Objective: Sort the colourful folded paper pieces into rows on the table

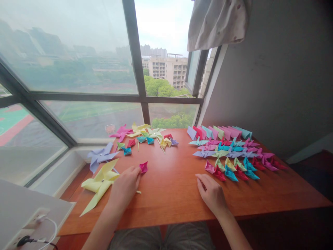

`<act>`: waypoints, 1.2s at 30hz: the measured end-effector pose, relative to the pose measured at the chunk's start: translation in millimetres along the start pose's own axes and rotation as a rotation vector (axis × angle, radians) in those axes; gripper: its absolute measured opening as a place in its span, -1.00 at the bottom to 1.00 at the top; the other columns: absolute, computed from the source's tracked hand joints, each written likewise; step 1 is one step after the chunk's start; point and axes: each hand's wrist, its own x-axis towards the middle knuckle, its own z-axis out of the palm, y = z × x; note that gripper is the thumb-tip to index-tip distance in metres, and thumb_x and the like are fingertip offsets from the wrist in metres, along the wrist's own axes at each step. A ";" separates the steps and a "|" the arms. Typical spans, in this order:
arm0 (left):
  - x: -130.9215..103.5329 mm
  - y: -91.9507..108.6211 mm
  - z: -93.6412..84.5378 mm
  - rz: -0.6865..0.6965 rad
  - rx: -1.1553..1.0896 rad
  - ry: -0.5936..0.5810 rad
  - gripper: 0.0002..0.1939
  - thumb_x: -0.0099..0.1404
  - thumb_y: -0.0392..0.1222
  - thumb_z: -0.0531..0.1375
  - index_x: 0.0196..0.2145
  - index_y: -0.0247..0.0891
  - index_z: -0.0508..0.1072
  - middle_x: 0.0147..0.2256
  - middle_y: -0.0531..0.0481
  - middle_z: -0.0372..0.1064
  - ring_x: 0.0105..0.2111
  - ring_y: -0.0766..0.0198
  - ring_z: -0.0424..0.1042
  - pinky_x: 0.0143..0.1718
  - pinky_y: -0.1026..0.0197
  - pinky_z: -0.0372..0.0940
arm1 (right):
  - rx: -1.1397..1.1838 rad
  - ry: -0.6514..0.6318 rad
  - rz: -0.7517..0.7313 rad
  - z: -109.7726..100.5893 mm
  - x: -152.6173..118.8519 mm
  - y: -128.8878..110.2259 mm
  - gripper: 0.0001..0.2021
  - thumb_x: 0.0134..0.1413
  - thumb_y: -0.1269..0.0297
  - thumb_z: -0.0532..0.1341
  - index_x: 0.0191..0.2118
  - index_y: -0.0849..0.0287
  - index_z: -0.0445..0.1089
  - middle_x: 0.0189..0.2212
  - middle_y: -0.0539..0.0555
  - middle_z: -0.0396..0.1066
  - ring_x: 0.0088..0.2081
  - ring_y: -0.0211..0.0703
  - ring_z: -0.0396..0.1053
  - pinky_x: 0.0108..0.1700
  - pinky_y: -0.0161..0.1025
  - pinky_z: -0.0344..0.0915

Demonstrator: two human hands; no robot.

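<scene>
Drawn close together, the fingertips of the left hand (126, 184), and touching with them the left corner of a small magenta folded-paper boat (143, 167), left of the middle of the brown wooden table (166, 187); impossible to tell whether pinched firmly or only touched. Loosely curled and nearly closed, the fingers of the right hand (211, 191), with nothing visible in their hold, near the tabletop and well apart from the boat. Spread just left of the left hand, a large pale-yellow paper pinwheel (100, 184), with a lavender paper pinwheel (100, 157) behind. Beyond the magenta boat, toward the window (91, 121), a loose scatter of small folded-paper boats (127, 151) in green, red, blue, yellow and lavender, near magenta, yellow and pale-green paper pinwheels (140, 129). Lined up beyond the right hand and to its right, in rows from near to far: multicoloured folded-paper boats (230, 173), winged folded-paper figures (221, 152) in lavender, green, blue and magenta, then pointed folded-paper pieces (218, 132) in lavender, pink, blue and green at the back. Farther out, past the glass, pale multi-storey buildings (169, 69) and green treetops (161, 86).
</scene>
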 end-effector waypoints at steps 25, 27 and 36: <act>-6.7 72.5 39.2 0.482 -0.317 0.047 -0.79 0.41 -0.32 0.02 -0.13 -0.15 0.43 -0.22 -0.02 0.44 -0.25 0.19 0.43 -0.23 0.21 0.30 | 0.211 -0.159 -0.054 18.6 12.2 -47.4 -0.77 0.25 0.41 0.09 -0.11 0.06 0.46 -0.22 0.08 0.45 -0.19 -0.14 0.42 -0.11 -0.22 0.39; -8.3 70.5 43.8 0.475 -0.359 0.081 -0.72 0.40 -0.34 0.02 -0.02 -0.15 0.39 -0.15 -0.04 0.44 -0.21 0.18 0.44 -0.20 0.20 0.32 | 0.214 -0.156 -0.048 18.2 10.8 -46.8 -0.80 0.25 0.41 0.10 -0.18 0.07 0.46 -0.27 0.07 0.44 -0.22 -0.15 0.41 -0.14 -0.23 0.39; -10.4 67.0 59.5 0.394 -0.445 0.130 -0.78 0.38 -0.31 0.03 -0.13 -0.18 0.44 -0.20 -0.07 0.47 -0.21 0.15 0.46 -0.21 0.18 0.36 | 0.177 0.010 0.018 -2.0 0.9 -31.9 -0.82 0.23 0.44 0.12 -0.19 0.09 0.45 -0.28 0.08 0.46 -0.21 -0.16 0.43 -0.12 -0.24 0.38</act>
